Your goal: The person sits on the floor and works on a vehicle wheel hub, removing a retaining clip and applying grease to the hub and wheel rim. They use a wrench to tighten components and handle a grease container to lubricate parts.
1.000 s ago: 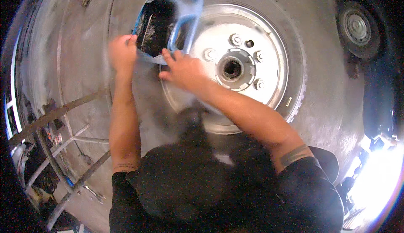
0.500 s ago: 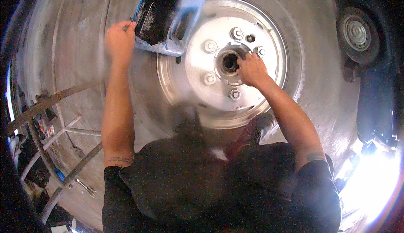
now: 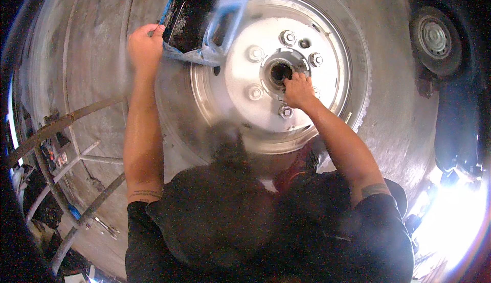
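Note:
A blue plastic jug (image 3: 179, 56), cut open along its side and coated black inside, is gripped at its near left edge by my left hand (image 3: 146, 47). Fingers and thumb pinch that edge. To its right is a silver wheel (image 3: 240, 73) with several lug nuts around a round hub (image 3: 274, 57) with a dark central hole. My right hand (image 3: 300, 89) reaches to the lower right of the hole, fingers curled against the hub's rim. Whether something small is between those fingers is hidden.
A bent metal-tube frame (image 3: 97, 159) stands at the left, with a wrench (image 3: 106, 227) on the floor beside it. Another wheel with a tyre (image 3: 434, 40) is at the far right. Bright light glares at the lower right.
My right hand has shifted slightly down and left along the hub's rim. My left hand keeps hold of the jug in nearly the same place.

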